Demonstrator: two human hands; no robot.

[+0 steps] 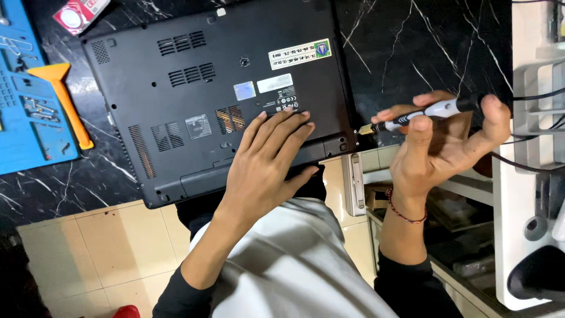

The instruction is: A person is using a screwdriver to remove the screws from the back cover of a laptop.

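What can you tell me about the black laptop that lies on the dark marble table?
The black plastic laptop lies upside down and closed on the dark marble table, its near edge jutting over the table's rim. Its underside shows vent slits, several stickers and screw holes. The left hand rests flat on it near the front edge. The right hand holds a white and black screwdriver whose tip points at the laptop's right corner.

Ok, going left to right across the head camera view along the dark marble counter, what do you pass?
Blue repair mat → orange pry tool → black laptop lying bottom side up → left hand flat on the laptop → screwdriver held in the right hand → white stand at the edge.
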